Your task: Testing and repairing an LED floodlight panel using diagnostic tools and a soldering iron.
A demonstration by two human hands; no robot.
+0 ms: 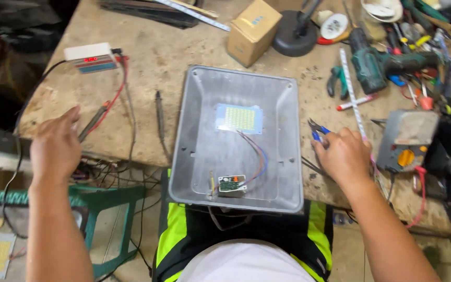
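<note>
While both forearms spread, right hand (344,156) on blue-handled pliers (317,130).

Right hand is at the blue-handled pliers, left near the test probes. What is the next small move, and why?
Probably close the right hand on the pliers: its fingertips already touch them, while the left hand is only near the probes.

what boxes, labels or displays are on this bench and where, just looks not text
Cardboard box: far centre of bench, brown, small blue label on top.
Bench meter: far left, white and blue box, red lit display.
Grey multimeter: right, beside right hand, orange dial.
</note>
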